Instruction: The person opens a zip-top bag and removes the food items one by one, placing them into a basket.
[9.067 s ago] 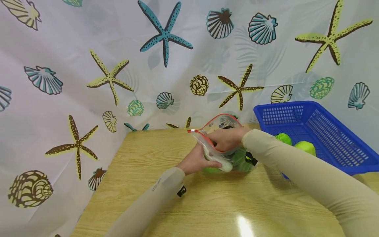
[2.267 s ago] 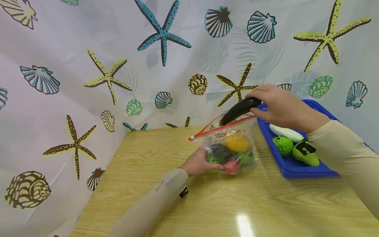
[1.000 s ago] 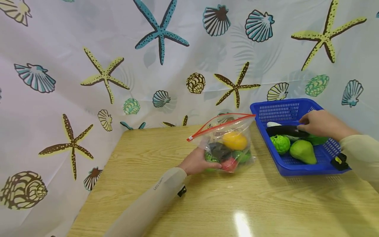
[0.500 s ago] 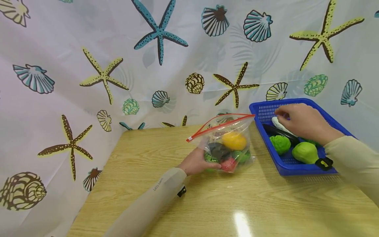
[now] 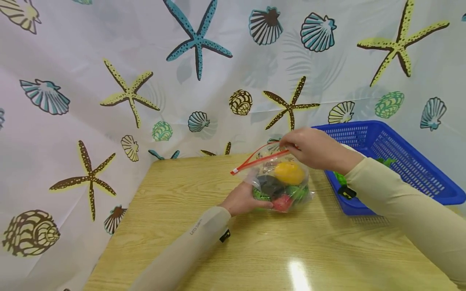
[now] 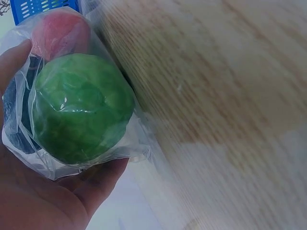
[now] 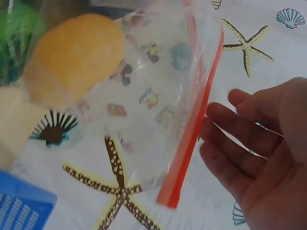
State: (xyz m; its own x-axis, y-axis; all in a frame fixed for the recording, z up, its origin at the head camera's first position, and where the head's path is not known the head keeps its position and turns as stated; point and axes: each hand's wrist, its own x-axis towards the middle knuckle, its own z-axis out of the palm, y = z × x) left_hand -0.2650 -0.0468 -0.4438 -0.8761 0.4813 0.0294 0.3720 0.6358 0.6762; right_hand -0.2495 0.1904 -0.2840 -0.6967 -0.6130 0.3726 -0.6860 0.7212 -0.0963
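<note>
A clear zip bag (image 5: 307, 167) with a red zip strip (image 7: 192, 139) stands on the table, its mouth apart. Inside are a yellow fruit-like piece (image 5: 290, 173), a dark piece (image 5: 270, 185), a pinkish-red piece (image 6: 62, 34) and a round, bumpy green piece (image 6: 84, 108). My left hand (image 5: 240, 200) grips the bag's lower left side, thumb in front. Beside the zip strip's right end is my right hand (image 5: 320, 149); in the right wrist view its fingers are loosely bent, with nothing between them and the thumb. Whether a fingertip touches the strip, I cannot tell.
A blue slotted basket (image 5: 451, 194) stands at the right, partly behind my right forearm. Green leaves (image 5: 386, 161) and part of a green vegetable (image 5: 340, 178) show in it. Behind the wooden table (image 5: 174, 190) hangs a shell-and-starfish cloth (image 5: 218, 93).
My right hand carried the eggplant from the bag's mouth to the basket and let it go there. Since then it has swung left to the bag's top. The left hand keeps its hold.
</note>
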